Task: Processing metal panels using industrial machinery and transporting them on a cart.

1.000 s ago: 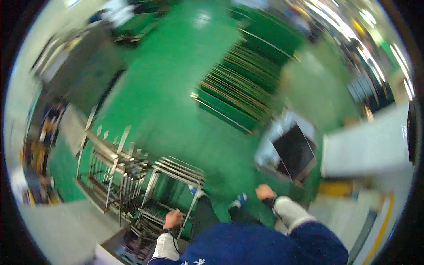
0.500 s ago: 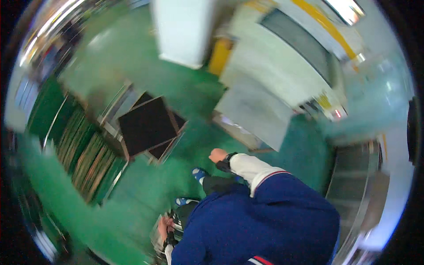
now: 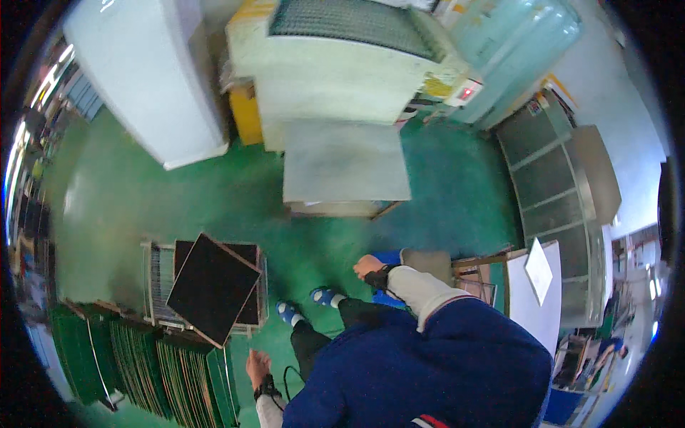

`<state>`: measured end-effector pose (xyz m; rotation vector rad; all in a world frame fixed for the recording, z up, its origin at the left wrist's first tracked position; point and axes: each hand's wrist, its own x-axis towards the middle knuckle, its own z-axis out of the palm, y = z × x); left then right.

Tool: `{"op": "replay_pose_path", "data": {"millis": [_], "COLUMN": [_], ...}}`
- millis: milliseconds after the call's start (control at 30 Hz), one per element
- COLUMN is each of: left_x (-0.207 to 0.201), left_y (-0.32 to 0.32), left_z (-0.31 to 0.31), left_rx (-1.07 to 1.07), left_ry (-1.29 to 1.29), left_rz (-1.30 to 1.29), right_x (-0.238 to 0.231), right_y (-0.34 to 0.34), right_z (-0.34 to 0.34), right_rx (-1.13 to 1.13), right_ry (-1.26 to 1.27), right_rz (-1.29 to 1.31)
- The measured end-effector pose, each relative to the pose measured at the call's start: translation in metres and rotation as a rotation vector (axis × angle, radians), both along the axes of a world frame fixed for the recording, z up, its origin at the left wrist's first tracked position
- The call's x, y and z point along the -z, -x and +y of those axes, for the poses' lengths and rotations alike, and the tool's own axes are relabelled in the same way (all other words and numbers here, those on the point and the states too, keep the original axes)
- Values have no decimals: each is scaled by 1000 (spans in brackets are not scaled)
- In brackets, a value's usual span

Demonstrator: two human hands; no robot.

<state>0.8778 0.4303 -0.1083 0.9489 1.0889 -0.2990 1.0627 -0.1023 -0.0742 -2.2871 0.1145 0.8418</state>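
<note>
Leftmost, stacks of green panels (image 3: 178, 371) are seen upright in rows at the lower left, on the green floor (image 3: 178, 192). Just right of them a wire cart (image 3: 153, 285) is seen, with a dark square board (image 3: 212, 287) laid tilted across its top. The left hand (image 3: 257, 367) is held low beside the body, at the right edge of the green panels and just below the cart; the arm is hung down with a dark wrist strap and a pale cuff visible. Nothing is seen gripped in it; the fingers look loosely curled, but whether they are fully closed cannot be told at this size. Two blue shoes (image 3: 307, 304) are seen on the floor between the hands. Further right, the right hand (image 3: 368, 265) is raised forward at about waist level, elbow bent, pale sleeve and dark wrist strap showing. It is closed into a loose fist, with no object seen inside it. It is nearest to a blue stool (image 3: 389, 258) and a grey box top (image 3: 427, 262) just beside it. Above, a grey slab (image 3: 346, 160) is seen fronting a pale machine (image 3: 342, 64). At far right a white board (image 3: 535, 292) is seen.
</note>
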Motion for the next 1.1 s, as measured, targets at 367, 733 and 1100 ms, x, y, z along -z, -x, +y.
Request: {"op": "replay_pose_path", "data": {"millis": [367, 733, 1100], "left_x": [7, 83, 106], "left_y": [-72, -102, -117], "left_z": [77, 81, 90], "left_rx": [-21, -567, -893], "left_ry": [-47, 180, 322], "left_rz": [79, 129, 192], "right_x": [57, 138, 105], "right_y": [-70, -157, -147], "right_z": [209, 325, 335], "right_rx": [287, 518, 645], "right_ry": [-430, -158, -407], "right_rz": [354, 310, 576]}}
